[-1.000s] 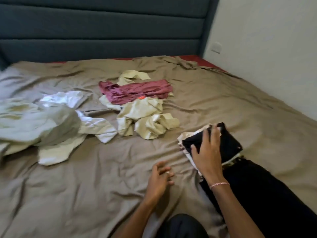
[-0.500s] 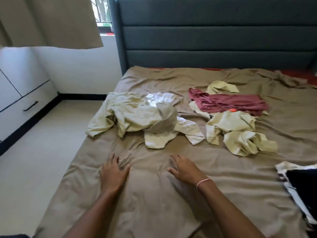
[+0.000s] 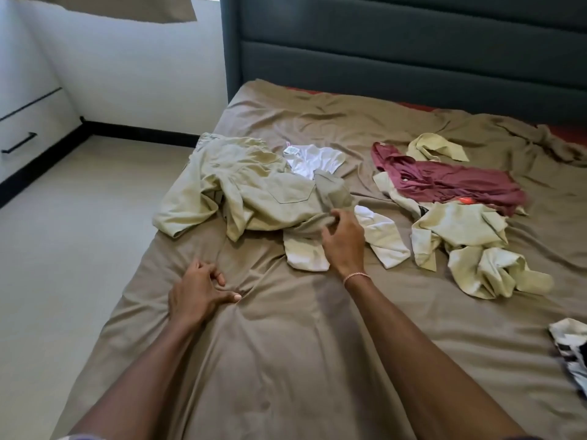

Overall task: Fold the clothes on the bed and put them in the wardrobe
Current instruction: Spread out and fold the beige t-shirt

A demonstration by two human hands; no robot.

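Note:
A crumpled khaki shirt [image 3: 254, 192] lies on the left half of the bed [image 3: 286, 360], partly over a white garment [image 3: 317, 160] and a cream one [image 3: 386, 241]. My right hand [image 3: 344, 242] reaches onto the shirt's near edge, its fingertips pinching a fold of the khaki fabric. My left hand [image 3: 198, 293] rests on the brown sheet nearer to me, fingers loosely curled, holding nothing. To the right lie a maroon garment [image 3: 451, 182] and crumpled pale yellow clothes [image 3: 470, 242].
A black-and-white folded garment [image 3: 571, 347] shows at the right edge. A dark padded headboard [image 3: 413, 58] backs the bed. White drawers with a black handle [image 3: 22, 134] stand at the far left, beyond open floor [image 3: 79, 217].
The view has turned left, away from the black garment. My right hand moved forward from the bare sheet onto the khaki shirt's edge. My left hand's fingers curled on the sheet.

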